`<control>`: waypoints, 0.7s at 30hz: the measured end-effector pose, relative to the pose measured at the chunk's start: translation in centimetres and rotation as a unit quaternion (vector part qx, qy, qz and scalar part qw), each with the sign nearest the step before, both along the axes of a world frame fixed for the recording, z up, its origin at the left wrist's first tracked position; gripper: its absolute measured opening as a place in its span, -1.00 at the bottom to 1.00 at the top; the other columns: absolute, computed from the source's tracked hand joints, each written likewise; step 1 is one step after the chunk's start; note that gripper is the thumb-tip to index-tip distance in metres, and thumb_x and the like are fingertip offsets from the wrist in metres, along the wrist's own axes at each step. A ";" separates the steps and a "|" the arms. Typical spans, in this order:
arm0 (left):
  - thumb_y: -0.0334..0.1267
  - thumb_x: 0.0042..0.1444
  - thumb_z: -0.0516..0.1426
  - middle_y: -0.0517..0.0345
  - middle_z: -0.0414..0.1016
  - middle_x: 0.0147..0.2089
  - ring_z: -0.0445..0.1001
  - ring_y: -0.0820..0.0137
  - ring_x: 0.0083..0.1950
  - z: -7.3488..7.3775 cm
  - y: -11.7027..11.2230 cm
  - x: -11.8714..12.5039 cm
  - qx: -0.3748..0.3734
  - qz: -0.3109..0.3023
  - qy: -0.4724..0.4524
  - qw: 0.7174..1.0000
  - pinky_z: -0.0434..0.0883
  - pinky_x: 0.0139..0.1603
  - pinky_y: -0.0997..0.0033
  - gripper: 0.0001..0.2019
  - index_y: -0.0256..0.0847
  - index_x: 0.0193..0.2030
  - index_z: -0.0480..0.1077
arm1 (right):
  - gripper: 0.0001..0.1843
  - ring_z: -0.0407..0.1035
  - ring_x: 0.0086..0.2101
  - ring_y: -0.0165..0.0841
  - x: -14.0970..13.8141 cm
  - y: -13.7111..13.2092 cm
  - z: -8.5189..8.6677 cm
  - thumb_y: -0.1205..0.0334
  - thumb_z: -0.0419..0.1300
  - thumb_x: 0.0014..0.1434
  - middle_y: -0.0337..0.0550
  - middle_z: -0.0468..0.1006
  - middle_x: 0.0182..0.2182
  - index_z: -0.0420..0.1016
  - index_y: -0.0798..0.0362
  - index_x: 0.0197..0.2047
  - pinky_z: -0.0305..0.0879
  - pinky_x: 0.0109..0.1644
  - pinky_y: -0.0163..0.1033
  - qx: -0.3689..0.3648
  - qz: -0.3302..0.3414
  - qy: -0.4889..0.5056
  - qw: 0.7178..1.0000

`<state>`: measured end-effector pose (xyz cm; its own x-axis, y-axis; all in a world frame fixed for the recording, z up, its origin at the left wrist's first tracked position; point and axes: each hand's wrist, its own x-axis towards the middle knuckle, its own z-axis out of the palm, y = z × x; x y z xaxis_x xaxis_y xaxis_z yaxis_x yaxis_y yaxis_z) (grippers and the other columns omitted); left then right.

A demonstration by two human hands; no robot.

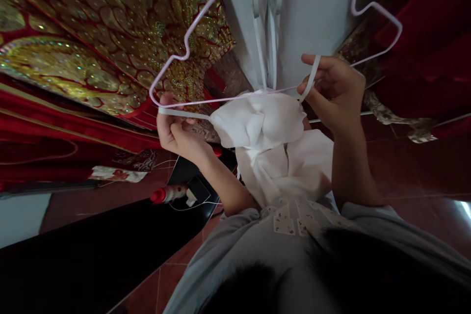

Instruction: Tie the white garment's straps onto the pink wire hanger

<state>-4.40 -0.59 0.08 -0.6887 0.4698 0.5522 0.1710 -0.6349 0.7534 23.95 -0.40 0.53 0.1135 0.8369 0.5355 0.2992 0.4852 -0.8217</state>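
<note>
A white garment (261, 122) with thin straps hangs in folds in front of me, below a pale pink clothes hanger (206, 102). My left hand (180, 130) is at the hanger's left lower corner, its fingers curled in the left strap (186, 114), which is pulled out sideways. On the other side, the right strap (312, 76) is stretched over the thumb and fingers of my right hand (336, 91). The hanger's lower bar runs across the top of the garment and passes behind that hand. Its hook lies outside the picture.
Red clothing with gold sequins (110, 34) hangs at the left, and dark red cloth (427, 34) at the right. A black tabletop (110, 240) holds a red-capped bottle (165, 194), a dark box-like object (197, 189) and a white cable. A pale wall is behind; the floor has reddish tiles.
</note>
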 end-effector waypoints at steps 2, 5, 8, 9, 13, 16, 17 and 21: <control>-0.58 0.23 -0.02 0.11 0.70 0.12 0.63 0.23 0.03 0.1 0.1 -0.1 0.020 0.007 0.030 0.999 0.37 -0.29 0.27 -0.49 -0.02 -0.02 0.66 | -0.46 0.34 -0.51 -0.43 0.0 0.0 0.1 -0.20 0.47 0.16 -0.24 0.65 -0.28 0.63 -0.27 0.17 0.24 -0.56 -0.26 0.006 -0.009 0.001 1.000; -0.53 0.30 0.07 0.10 0.70 0.16 0.59 0.18 0.22 0.7 0.4 -0.3 0.052 0.055 0.032 0.997 0.50 -0.14 0.25 -0.63 -0.08 -0.04 0.66 | -0.43 0.33 -0.51 -0.43 -0.1 -0.1 0.2 -0.21 0.49 0.14 -0.23 0.65 -0.28 0.63 -0.25 0.17 0.28 -0.55 -0.25 0.000 -0.008 0.007 1.000; -0.37 0.37 0.19 0.01 0.67 0.18 0.57 0.21 0.21 1.1 0.6 -0.9 0.064 0.094 0.005 0.994 0.55 -0.06 0.27 -0.83 -0.18 0.01 0.60 | -0.43 0.30 -0.52 -0.43 0.0 -0.2 0.2 -0.21 0.47 0.15 -0.20 0.67 -0.25 0.61 -0.27 0.19 0.30 -0.55 -0.22 -0.023 -0.007 0.002 1.000; -0.33 0.38 0.21 -0.02 0.66 0.16 0.59 0.24 0.13 1.1 0.7 -1.2 0.061 0.091 0.001 0.994 0.56 -0.04 0.26 -0.85 -0.22 0.02 0.58 | -0.42 0.28 -0.53 -0.44 0.0 -0.2 0.2 -0.22 0.48 0.15 -0.20 0.67 -0.25 0.61 -0.27 0.19 0.27 -0.56 -0.22 -0.023 -0.008 -0.002 1.000; -0.25 0.26 0.39 -0.02 0.67 0.07 0.58 0.26 0.05 1.2 1.1 -2.4 0.044 -0.004 0.069 0.997 0.54 0.16 0.21 -0.80 -0.27 -0.05 0.59 | -0.38 0.19 -0.58 -0.50 0.0 -0.1 0.2 -0.22 0.52 0.09 -0.21 0.67 -0.23 0.61 -0.25 0.18 0.15 -0.59 -0.24 -0.002 0.000 -0.003 1.000; -0.19 0.20 0.48 0.04 0.65 0.03 0.57 0.27 0.07 1.8 1.5 -2.8 0.033 -0.083 0.109 0.990 0.51 0.20 0.25 -0.70 -0.23 0.00 0.62 | -0.42 0.14 -0.58 -0.50 -0.2 -0.2 0.2 -0.23 0.49 0.12 -0.21 0.66 -0.23 0.62 -0.26 0.16 0.12 -0.58 -0.22 -0.001 -0.011 0.000 1.000; -0.17 0.22 0.47 0.07 0.64 -0.04 0.56 0.30 0.00 2.1 1.6 -2.8 0.028 -0.097 0.119 0.988 0.52 0.13 0.28 -0.69 -0.22 0.03 0.62 | -0.44 0.15 -0.57 -0.49 -0.3 -0.3 0.2 -0.23 0.48 0.14 -0.20 0.66 -0.23 0.62 -0.28 0.16 0.14 -0.58 -0.21 -0.008 -0.015 -0.004 1.000; -0.29 0.29 0.42 0.17 0.45 -0.21 0.40 0.41 -0.19 4.3 1.9 -2.4 -0.015 -0.119 0.162 0.980 0.45 -0.06 0.43 -0.84 -0.24 -0.11 0.56 | -0.44 0.24 -0.54 -0.44 -0.1 -0.1 -0.2 -0.24 0.48 0.13 -0.19 0.65 -0.25 0.62 -0.30 0.15 0.19 -0.56 -0.19 0.005 -0.027 -0.002 1.000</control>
